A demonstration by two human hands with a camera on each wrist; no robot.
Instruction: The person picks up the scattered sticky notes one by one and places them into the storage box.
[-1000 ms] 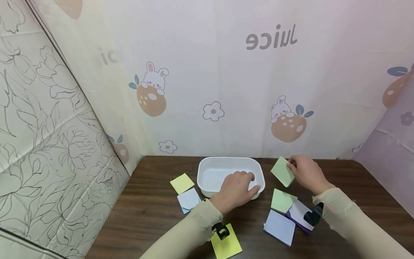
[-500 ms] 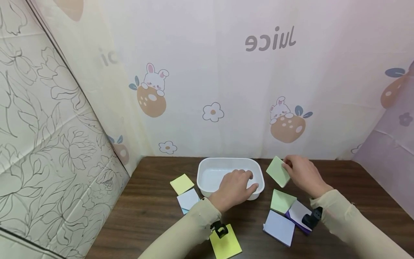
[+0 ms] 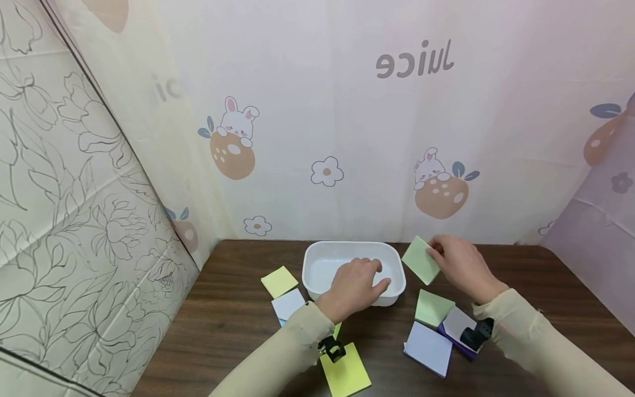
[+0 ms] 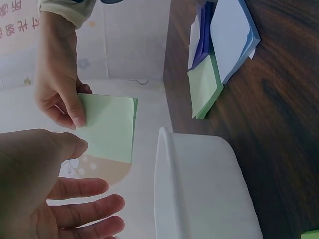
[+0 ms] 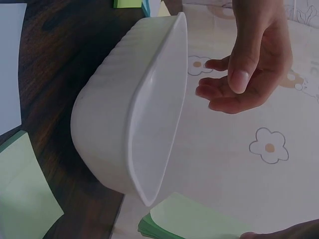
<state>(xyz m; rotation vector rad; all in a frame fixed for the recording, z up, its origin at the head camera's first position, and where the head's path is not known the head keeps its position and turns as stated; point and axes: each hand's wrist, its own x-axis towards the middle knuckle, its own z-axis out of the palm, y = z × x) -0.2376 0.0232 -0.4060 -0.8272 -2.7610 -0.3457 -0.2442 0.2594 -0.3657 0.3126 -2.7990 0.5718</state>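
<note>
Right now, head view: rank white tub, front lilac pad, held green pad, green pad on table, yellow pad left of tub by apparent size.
1. White tub
2. Front lilac pad
3. Held green pad, partly covered, and green pad on table: too alike to rank
4. Yellow pad left of tub

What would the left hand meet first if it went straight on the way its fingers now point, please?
Probably the white tub: the left hand points downward over it, though the gap's depth is unclear.
</note>
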